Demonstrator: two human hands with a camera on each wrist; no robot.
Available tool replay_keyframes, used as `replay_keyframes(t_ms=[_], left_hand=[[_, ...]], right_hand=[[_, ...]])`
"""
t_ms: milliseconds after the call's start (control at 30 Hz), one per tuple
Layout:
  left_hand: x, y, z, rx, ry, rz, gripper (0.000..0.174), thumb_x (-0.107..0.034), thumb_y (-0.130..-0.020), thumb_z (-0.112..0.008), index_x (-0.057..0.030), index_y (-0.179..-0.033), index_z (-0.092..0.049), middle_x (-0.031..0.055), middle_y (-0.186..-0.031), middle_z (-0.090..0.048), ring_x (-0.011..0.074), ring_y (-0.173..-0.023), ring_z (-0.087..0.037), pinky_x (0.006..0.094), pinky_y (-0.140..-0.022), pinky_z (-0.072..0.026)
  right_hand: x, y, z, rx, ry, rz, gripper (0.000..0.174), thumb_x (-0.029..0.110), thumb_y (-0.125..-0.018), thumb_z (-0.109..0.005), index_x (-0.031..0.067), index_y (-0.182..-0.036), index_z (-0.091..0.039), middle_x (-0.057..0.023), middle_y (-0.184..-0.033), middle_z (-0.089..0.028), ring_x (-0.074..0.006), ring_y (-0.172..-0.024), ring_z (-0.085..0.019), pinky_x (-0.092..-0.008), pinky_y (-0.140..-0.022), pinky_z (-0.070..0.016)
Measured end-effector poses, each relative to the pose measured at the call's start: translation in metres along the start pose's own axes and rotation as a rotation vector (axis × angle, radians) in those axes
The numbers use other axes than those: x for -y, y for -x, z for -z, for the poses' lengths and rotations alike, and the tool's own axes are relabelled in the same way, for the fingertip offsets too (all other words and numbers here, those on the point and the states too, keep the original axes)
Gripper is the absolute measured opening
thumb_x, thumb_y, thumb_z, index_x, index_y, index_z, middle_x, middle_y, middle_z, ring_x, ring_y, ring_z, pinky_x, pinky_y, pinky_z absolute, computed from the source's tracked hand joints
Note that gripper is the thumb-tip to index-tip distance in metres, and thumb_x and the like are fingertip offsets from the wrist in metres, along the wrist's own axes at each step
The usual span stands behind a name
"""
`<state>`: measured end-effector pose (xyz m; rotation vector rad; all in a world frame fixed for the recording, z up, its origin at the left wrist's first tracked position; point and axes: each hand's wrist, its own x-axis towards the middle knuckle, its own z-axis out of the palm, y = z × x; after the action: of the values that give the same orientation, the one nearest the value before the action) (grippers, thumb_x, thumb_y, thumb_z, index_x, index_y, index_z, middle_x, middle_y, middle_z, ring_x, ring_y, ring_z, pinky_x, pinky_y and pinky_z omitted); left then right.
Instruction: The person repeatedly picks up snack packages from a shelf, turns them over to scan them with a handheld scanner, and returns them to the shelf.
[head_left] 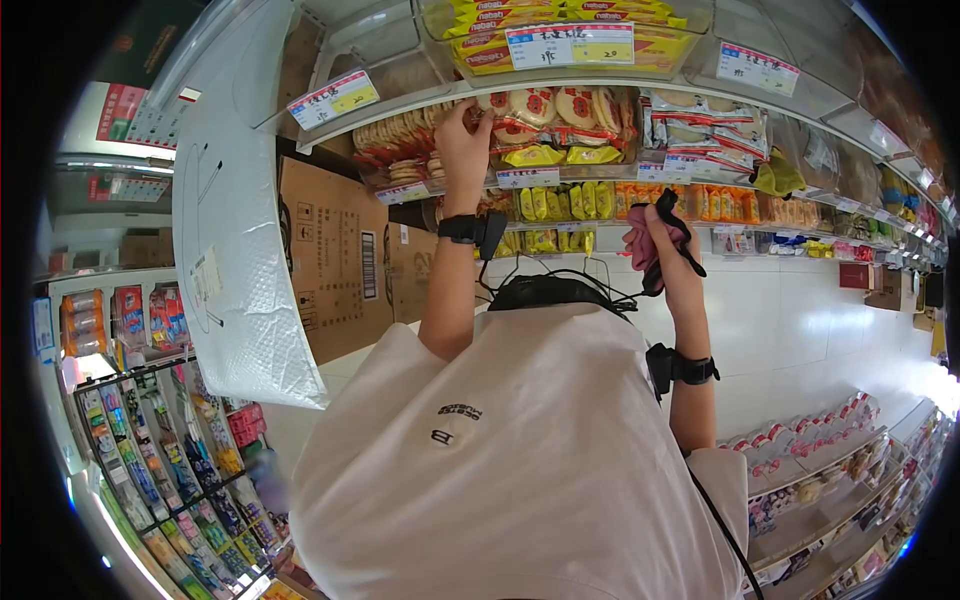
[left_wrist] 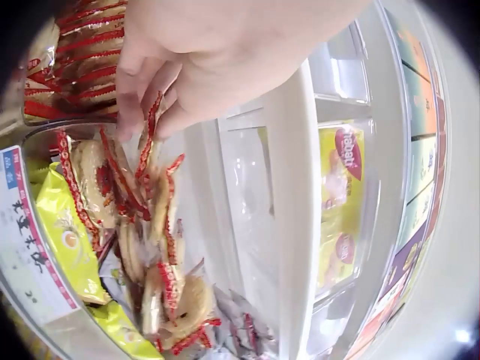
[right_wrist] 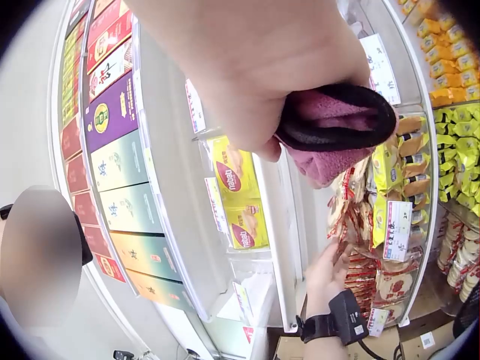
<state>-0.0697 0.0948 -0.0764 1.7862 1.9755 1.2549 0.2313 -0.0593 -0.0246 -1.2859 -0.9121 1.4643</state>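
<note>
My left hand (head_left: 465, 150) reaches into a shelf bin of flat round biscuits in clear wrappers with red edges. In the left wrist view its thumb and fingers pinch the red edge of one wrapped biscuit packet (left_wrist: 148, 154), which stands upright among others. Over to the right, my right hand (head_left: 672, 255) grips a folded pink cloth (right_wrist: 337, 131) with black trim, held in front of the shelf. Yellow snack packets (left_wrist: 67, 232) lie beside the biscuits behind the bin's price tag.
Above the bin, a shelf holds yellow nabati packs (head_left: 490, 25). Cardboard boxes (head_left: 335, 260) stand below at left, beside a hanging white padded sheet (head_left: 245, 290). Price tags (head_left: 570, 45) line the shelf edges. More goods shelves (head_left: 820, 490) stand behind on the right.
</note>
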Motion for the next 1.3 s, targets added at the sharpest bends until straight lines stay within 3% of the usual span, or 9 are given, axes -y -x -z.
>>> replay_keyframes(t_ms=[467, 500, 600, 733, 933, 1067, 1100, 1233, 1300], left_hand=[[0.001, 0.031, 0.033, -0.077, 0.249, 0.069, 0.019, -0.015, -0.092, -0.07, 0.0025, -0.098, -0.067, 0.0104, -0.079, -0.066, 0.018, -0.064, -0.064, 0.0338, -0.059, -0.051], [0.01, 0.033, 0.038, -0.016, 0.244, 0.106, 0.019, -0.019, -0.093, -0.069, 0.0006, -0.093, -0.068, 0.0078, -0.072, -0.067, 0.015, -0.062, -0.063, 0.0308, -0.056, -0.0488], [0.047, 0.046, 0.062, 0.571, 0.421, 0.305, 0.025, -0.025, -0.094, -0.068, -0.0005, -0.09, -0.067, 0.0055, -0.073, -0.068, 0.0118, -0.062, -0.063, 0.0287, -0.055, -0.0476], [0.085, 0.073, 0.062, 1.186, 0.221, 0.576, 0.032, -0.034, -0.098, -0.063, -0.0027, -0.096, -0.066, 0.0034, -0.083, -0.07, 0.0105, -0.075, -0.069, 0.0249, -0.062, -0.0532], [0.156, 0.097, 0.008, 0.957, 0.268, 0.72, 0.029, -0.032, -0.097, -0.063, -0.0025, -0.098, -0.066, 0.0058, -0.089, -0.072, 0.0152, -0.078, -0.071, 0.0291, -0.066, -0.0562], [0.255, 0.127, -0.067, 0.34, 0.173, 0.514, 0.028, -0.026, -0.092, -0.067, 0.002, -0.09, -0.065, 0.0121, -0.08, -0.07, 0.028, -0.069, -0.068, 0.0393, -0.064, -0.0543], [0.274, 0.123, -0.074, 0.381, -0.039, 0.466, 0.027, -0.023, -0.089, -0.069, 0.0039, -0.089, -0.063, 0.017, -0.077, -0.067, 0.0369, -0.069, -0.064, 0.0473, -0.065, -0.0503], [0.29, 0.131, -0.086, 0.295, -0.373, 0.38, 0.03, -0.03, -0.088, -0.072, -0.0003, -0.085, -0.067, 0.0181, -0.074, -0.066, 0.0398, -0.072, -0.064, 0.049, -0.066, -0.0505], [0.292, 0.132, -0.089, 0.354, -0.309, 0.54, 0.034, -0.032, -0.086, -0.072, -0.0005, -0.097, -0.066, 0.0218, -0.089, -0.066, 0.0413, -0.089, -0.062, 0.0532, -0.079, -0.0504]], right_hand=[[-0.006, -0.002, -0.013, 0.075, 0.034, -0.067, 0.04, 0.036, -0.099, -0.063, -0.0027, -0.109, -0.068, -0.0082, -0.081, -0.069, -0.0123, -0.071, -0.063, -0.0254, -0.066, -0.05], [-0.008, -0.002, -0.014, 0.081, 0.038, -0.062, 0.04, 0.035, -0.099, -0.063, -0.0027, -0.109, -0.068, -0.0084, -0.081, -0.069, -0.0129, -0.071, -0.064, -0.0257, -0.066, -0.0503], [-0.008, -0.001, -0.021, 0.1, 0.04, -0.094, 0.039, 0.035, -0.099, -0.063, -0.0022, -0.108, -0.067, -0.0088, -0.082, -0.069, -0.0144, -0.072, -0.064, -0.0263, -0.067, -0.0508], [-0.019, 0.001, -0.028, 0.11, 0.056, -0.167, 0.038, 0.036, -0.099, -0.064, -0.0015, -0.108, -0.066, -0.0089, -0.082, -0.069, -0.0145, -0.072, -0.064, -0.0266, -0.067, -0.0514], [-0.037, 0.006, -0.035, 0.12, 0.125, -0.249, 0.038, 0.036, -0.1, -0.062, -0.0017, -0.106, -0.065, -0.0091, -0.083, -0.069, -0.0147, -0.073, -0.065, -0.0277, -0.067, -0.0525], [-0.052, 0.008, -0.04, 0.115, 0.175, -0.326, 0.036, 0.035, -0.1, -0.061, -0.0012, -0.105, -0.065, -0.009, -0.082, -0.069, -0.0147, -0.073, -0.065, -0.0278, -0.067, -0.0526], [-0.057, 0.009, -0.04, 0.119, 0.193, -0.344, 0.036, 0.035, -0.1, -0.061, -0.0011, -0.105, -0.065, -0.009, -0.082, -0.069, -0.0148, -0.073, -0.066, -0.0278, -0.067, -0.0527], [-0.074, 0.018, -0.041, 0.058, 0.215, -0.426, 0.037, 0.035, -0.1, -0.061, -0.0016, -0.104, -0.066, -0.0092, -0.081, -0.069, -0.0158, -0.073, -0.067, -0.0288, -0.07, -0.0532], [-0.085, 0.023, -0.037, 0.043, 0.196, -0.437, 0.037, 0.035, -0.1, -0.061, -0.0016, -0.103, -0.065, -0.0095, -0.08, -0.069, -0.0171, -0.074, -0.067, -0.0302, -0.071, -0.0533]])
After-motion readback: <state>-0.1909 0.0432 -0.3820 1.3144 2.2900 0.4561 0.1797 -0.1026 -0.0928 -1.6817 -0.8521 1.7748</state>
